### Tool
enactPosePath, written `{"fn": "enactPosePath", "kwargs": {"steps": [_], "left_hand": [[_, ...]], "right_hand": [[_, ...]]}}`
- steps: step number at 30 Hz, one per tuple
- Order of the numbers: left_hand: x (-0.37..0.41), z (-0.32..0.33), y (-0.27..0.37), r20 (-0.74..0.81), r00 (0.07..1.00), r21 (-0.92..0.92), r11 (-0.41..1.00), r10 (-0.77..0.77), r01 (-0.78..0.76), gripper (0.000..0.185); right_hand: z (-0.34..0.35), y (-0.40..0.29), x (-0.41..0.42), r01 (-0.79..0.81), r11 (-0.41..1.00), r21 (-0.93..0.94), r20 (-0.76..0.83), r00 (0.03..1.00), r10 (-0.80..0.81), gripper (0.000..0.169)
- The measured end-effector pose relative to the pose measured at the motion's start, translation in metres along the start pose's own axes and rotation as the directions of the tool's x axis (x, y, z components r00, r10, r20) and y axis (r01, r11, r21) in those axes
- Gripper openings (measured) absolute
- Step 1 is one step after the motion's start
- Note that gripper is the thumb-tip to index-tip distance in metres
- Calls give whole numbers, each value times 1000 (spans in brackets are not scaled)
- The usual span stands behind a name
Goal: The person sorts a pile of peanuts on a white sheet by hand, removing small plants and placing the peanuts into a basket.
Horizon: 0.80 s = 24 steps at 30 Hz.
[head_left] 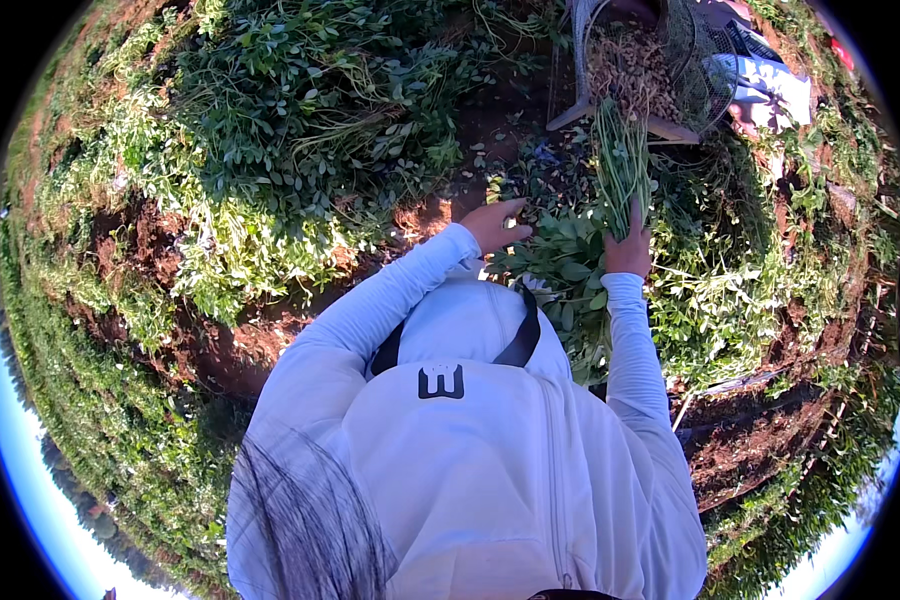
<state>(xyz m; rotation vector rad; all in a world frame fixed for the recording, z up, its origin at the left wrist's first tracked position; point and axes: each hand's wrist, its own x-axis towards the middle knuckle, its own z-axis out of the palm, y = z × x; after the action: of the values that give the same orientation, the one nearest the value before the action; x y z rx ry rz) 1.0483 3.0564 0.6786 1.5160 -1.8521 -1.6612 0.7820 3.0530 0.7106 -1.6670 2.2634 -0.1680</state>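
Observation:
My right hand (628,247) is closed around the stems of a bundle of uprooted leafy plants (621,172). The bundle's pale root ends point away from me, over the mouth of a mesh-sided container (701,67) that holds brown pods or roots (630,64), too small to tell which. Its leafy tops (570,255) hang down towards my lap. My left hand (499,225) is beside the leaves on the left, fingers apart and slightly curled, holding nothing.
A large heap of cut green plants (322,112) lies at the upper left. The container stands on a frame with light legs (671,129). Beyond it at the upper right are white cloth (776,86) and a dark crate-like object (754,41). Reddish soil (232,352) shows between plants.

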Motion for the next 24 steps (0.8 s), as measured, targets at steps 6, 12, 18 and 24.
{"fn": "enactPosePath", "kwargs": {"steps": [6, 12, 18, 24], "left_hand": [[6, 4, 57, -276, 933, -326, 891, 231, -316, 87], [-23, -57, 111, -770, 638, -472, 660, 16, -585, 41], [-99, -209, 93, -954, 227, 51, 855, 195, -517, 45], [-215, -396, 31, -966, 74, 250, 810, 249, 530, 77]], "right_hand": [[-13, -58, -53, 256, 933, 252, -180, 960, -215, 80], [-52, -143, -49, 587, 588, 557, -177, 775, -606, 74], [-101, -156, -31, 793, 397, 463, -354, 576, -737, 53], [-123, -95, -12, 551, 616, 563, -283, 829, -483, 36]]}}
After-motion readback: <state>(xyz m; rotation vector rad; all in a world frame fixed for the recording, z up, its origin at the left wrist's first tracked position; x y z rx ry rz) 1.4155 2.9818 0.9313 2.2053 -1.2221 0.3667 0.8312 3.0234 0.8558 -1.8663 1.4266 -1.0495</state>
